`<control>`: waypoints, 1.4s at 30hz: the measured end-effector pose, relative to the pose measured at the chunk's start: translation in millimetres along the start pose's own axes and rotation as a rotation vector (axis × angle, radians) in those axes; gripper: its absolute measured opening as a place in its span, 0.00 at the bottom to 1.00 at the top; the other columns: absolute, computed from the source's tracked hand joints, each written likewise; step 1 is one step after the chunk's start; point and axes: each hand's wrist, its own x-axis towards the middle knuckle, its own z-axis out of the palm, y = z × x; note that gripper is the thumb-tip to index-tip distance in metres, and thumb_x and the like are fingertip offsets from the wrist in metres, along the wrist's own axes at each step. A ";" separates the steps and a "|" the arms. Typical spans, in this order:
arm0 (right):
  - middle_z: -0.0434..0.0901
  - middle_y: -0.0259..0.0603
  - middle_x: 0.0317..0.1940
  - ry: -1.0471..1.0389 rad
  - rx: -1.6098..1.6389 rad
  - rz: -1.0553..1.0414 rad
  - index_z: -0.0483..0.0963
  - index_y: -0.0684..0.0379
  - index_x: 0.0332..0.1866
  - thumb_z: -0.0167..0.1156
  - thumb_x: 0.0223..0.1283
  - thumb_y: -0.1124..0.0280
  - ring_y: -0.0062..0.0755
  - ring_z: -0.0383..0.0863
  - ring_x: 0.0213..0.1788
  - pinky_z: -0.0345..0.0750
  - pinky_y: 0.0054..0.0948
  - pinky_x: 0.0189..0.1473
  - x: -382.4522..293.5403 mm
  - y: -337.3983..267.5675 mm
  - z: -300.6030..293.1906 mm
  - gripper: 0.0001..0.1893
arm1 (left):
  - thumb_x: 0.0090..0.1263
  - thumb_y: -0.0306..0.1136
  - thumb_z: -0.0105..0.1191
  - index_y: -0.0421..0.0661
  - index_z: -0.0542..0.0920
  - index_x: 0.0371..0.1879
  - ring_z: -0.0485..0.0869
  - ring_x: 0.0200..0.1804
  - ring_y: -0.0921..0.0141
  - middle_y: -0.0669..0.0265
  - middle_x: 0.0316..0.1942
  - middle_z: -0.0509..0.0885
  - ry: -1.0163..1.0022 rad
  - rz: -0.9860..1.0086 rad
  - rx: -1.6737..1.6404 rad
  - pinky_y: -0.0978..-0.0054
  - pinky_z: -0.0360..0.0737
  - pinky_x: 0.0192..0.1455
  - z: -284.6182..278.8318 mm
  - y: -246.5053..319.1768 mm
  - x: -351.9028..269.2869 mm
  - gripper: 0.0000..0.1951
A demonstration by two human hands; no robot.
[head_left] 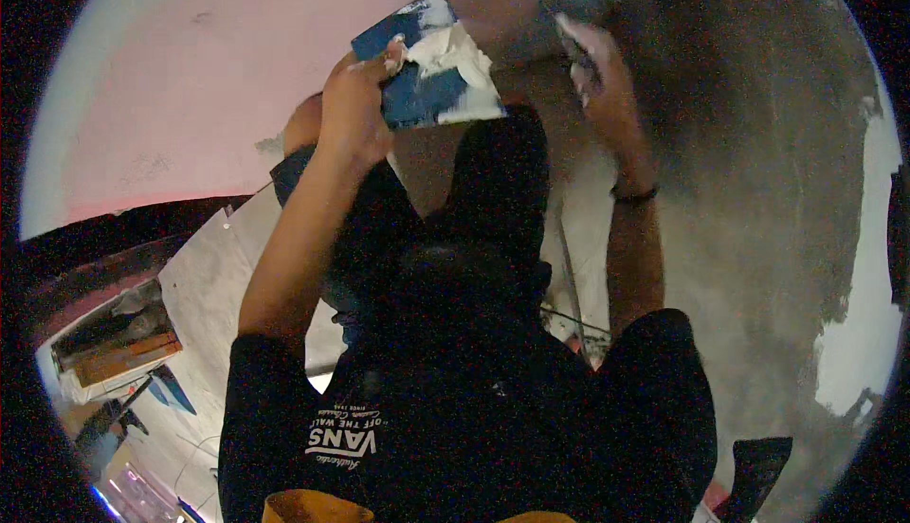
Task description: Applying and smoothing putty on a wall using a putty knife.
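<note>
My left hand (pixel 362 100) grips a flat blue plate (pixel 426 100), its thumb on the top face. White paste (pixel 455 54) lies in a thick heap across the plate and is smeared along its right edge. To the right, my right hand (pixel 601 75) is closed around a tool that looks like a putty knife, blurred and mostly hidden by the fingers. White paste marks the tool and this hand. The right hand is apart from the plate, close to the dark grey wall surface (pixel 732 125).
A pink wall (pixel 199 82) rises at the left. White coating (pixel 846 359) edges the grey surface at the far right. A box-like container (pixel 128 359) stands low at the left, near a blue object (pixel 170 388). Cables lie on the pale floor behind my legs.
</note>
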 end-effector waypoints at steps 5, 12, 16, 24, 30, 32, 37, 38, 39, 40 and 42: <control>0.69 0.47 0.54 -0.324 -0.174 -0.235 0.68 0.59 0.55 0.54 0.58 0.70 0.47 0.70 0.57 0.68 0.34 0.59 8.7 3.2 -12.8 0.19 | 0.65 0.28 0.51 0.40 0.75 0.32 0.81 0.31 0.69 0.62 0.30 0.80 0.015 -0.096 0.158 0.72 0.79 0.33 -4.6 -41.9 42.7 0.04; 0.69 0.48 0.53 -0.424 -0.183 0.006 0.68 0.58 0.55 0.52 0.51 0.79 0.48 0.70 0.55 0.69 0.35 0.57 4.0 -13.7 20.7 0.22 | 0.65 0.34 0.52 0.39 0.75 0.34 0.82 0.31 0.67 0.61 0.31 0.81 -0.065 -0.101 0.104 0.71 0.81 0.32 -29.6 -71.9 72.3 0.10; 0.69 0.48 0.52 -0.426 -0.148 -0.039 0.67 0.58 0.56 0.45 0.40 0.88 0.49 0.70 0.54 0.69 0.36 0.57 4.3 -29.7 38.2 0.30 | 0.66 0.39 0.52 0.40 0.76 0.39 0.83 0.30 0.65 0.59 0.33 0.82 -0.209 0.742 0.925 0.69 0.81 0.34 -61.4 -64.3 75.1 0.13; 0.71 0.47 0.47 -0.673 -0.036 -0.247 0.68 0.57 0.56 0.45 0.36 0.88 0.51 0.71 0.52 0.69 0.39 0.56 15.4 -38.5 64.7 0.32 | 0.63 0.39 0.50 0.48 0.79 0.41 0.81 0.31 0.64 0.60 0.29 0.82 0.197 0.193 1.659 0.66 0.77 0.33 -73.5 -42.8 39.6 0.12; 0.75 0.49 0.47 -0.789 0.499 -0.335 0.69 0.62 0.52 0.53 0.44 0.81 0.47 0.74 0.50 0.70 0.38 0.55 34.7 -17.4 12.6 0.24 | 0.67 0.30 0.47 0.41 0.76 0.40 0.79 0.34 0.69 0.64 0.34 0.79 0.314 -0.050 0.085 0.71 0.78 0.38 -56.5 -29.5 24.8 0.08; 0.74 0.47 0.48 -0.526 0.653 -0.011 0.66 0.61 0.57 0.54 0.47 0.81 0.41 0.73 0.52 0.69 0.34 0.57 33.3 -6.1 -16.7 0.26 | 0.66 0.31 0.48 0.40 0.76 0.38 0.80 0.32 0.70 0.65 0.32 0.79 0.118 -0.055 -0.089 0.71 0.78 0.37 -64.8 -37.0 17.7 0.08; 0.73 0.42 0.49 0.570 0.512 0.439 0.63 0.59 0.60 0.58 0.48 0.82 0.32 0.74 0.51 0.75 0.31 0.48 31.2 45.7 -25.4 0.29 | 0.56 0.31 0.48 0.38 0.77 0.39 0.80 0.38 0.66 0.62 0.36 0.81 -0.087 -0.262 0.190 0.68 0.79 0.45 -117.9 -57.8 14.9 0.14; 0.73 0.43 0.49 0.704 0.222 0.306 0.63 0.59 0.59 0.57 0.48 0.82 0.31 0.74 0.50 0.76 0.31 0.46 41.2 65.3 -16.7 0.29 | 0.56 0.31 0.49 0.39 0.76 0.40 0.80 0.39 0.66 0.63 0.36 0.81 -0.127 -0.300 0.127 0.68 0.78 0.46 -125.6 -62.3 16.2 0.14; 0.72 0.42 0.49 0.871 0.459 0.364 0.63 0.62 0.58 0.55 0.50 0.83 0.32 0.74 0.51 0.74 0.31 0.49 51.9 87.2 -10.4 0.26 | 0.55 0.31 0.49 0.39 0.76 0.40 0.80 0.39 0.66 0.63 0.37 0.81 -0.113 -0.349 0.056 0.69 0.78 0.47 -128.9 -67.4 16.2 0.14; 0.72 0.42 0.50 0.911 0.670 0.453 0.64 0.63 0.57 0.54 0.51 0.83 0.34 0.73 0.52 0.70 0.31 0.53 55.7 109.3 -8.6 0.24 | 0.54 0.31 0.51 0.40 0.75 0.43 0.80 0.39 0.67 0.64 0.38 0.80 -0.175 -0.355 0.058 0.69 0.78 0.47 -131.7 -71.3 16.3 0.17; 0.72 0.43 0.50 1.049 0.585 0.565 0.64 0.66 0.55 0.52 0.51 0.83 0.38 0.72 0.52 0.67 0.32 0.56 71.8 153.3 -6.7 0.22 | 0.61 0.31 0.49 0.39 0.76 0.42 0.80 0.37 0.69 0.65 0.37 0.80 -0.105 -0.352 0.077 0.72 0.78 0.42 -130.1 -76.3 16.3 0.13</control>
